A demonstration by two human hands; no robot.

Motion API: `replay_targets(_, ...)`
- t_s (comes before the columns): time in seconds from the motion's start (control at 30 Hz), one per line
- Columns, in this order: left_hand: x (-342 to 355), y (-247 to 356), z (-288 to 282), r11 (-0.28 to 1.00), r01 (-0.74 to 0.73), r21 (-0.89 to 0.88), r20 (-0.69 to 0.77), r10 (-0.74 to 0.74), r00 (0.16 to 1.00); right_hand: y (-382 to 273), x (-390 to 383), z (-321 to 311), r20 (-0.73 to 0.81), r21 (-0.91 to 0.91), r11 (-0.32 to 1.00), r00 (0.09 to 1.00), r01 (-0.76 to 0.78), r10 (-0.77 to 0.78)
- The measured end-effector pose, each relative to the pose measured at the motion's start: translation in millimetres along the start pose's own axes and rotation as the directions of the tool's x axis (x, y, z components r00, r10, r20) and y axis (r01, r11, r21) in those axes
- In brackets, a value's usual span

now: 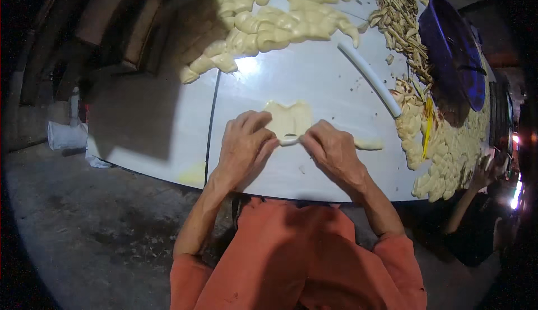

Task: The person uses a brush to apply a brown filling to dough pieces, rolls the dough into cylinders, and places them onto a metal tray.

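A flattened piece of pale dough (290, 116) lies on the white table in front of me. Its near edge is folded up, with a small dark sliver showing by the fold. My left hand (245, 144) is closed at the left end of this edge, thumb and fingers pinching it. At the right end my right hand (332, 148) pinches the same edge, fingers curled. Just right of that hand rests a thin dough strip (369, 143). Farther off, a white rolling pin (370, 79) lies aslant.
Many dough lumps (286, 27) cover the table's far side. Brown-and-pale strips (397, 27) are heaped beside a blue-purple basin (478, 88) at the right. Small dough pieces (451, 156) crowd the right edge, near a yellow strip (428, 128). Another person's arm (463, 204) reaches in there.
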State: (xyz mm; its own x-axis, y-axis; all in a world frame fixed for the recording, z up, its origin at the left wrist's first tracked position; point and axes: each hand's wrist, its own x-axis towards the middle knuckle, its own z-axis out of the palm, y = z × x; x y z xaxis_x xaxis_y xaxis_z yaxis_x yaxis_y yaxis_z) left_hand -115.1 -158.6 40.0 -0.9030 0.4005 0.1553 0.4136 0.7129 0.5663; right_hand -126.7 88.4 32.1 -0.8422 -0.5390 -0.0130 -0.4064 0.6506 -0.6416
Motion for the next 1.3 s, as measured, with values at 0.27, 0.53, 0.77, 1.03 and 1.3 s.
replay_targets(0.27, -7.2, -8.9, -0.7, 0.999, -0.019, -0.042, -0.150, 0.012, 0.989, -0.5, -6.7, 1.2, -0.245, -0.155, 0.986, 0.965, 0.054, -0.091)
replay_targets(0.53, -1.3, -16.1, 1.1, 1.000, 0.005, 0.020, -0.186, -0.001, 0.983, 14.2, 4.6, 0.0, -0.290, -0.239, 0.962, 0.936, 0.130, -0.199)
replay_targets(0.77, -5.6, -12.1, 10.5, 0.990, -0.050, 0.131, -0.209, 0.077, 0.975, 4.0, 10.2, -7.2, -0.307, -0.251, 0.965, 0.939, 0.079, -0.157)
replay_targets(1.03, 8.7, -15.5, 7.6, 0.992, -0.062, 0.112, -0.092, 0.073, 0.993, 10.0, 18.2, -20.0, -0.094, -0.180, 0.973, 0.983, 0.142, -0.161)
replay_targets(1.3, 36.4, -20.7, 9.4, 0.942, -0.116, 0.316, 0.179, 0.061, 0.982, 25.2, 43.5, -17.6, 0.071, -0.421, 0.871, 0.967, 0.251, -0.244)
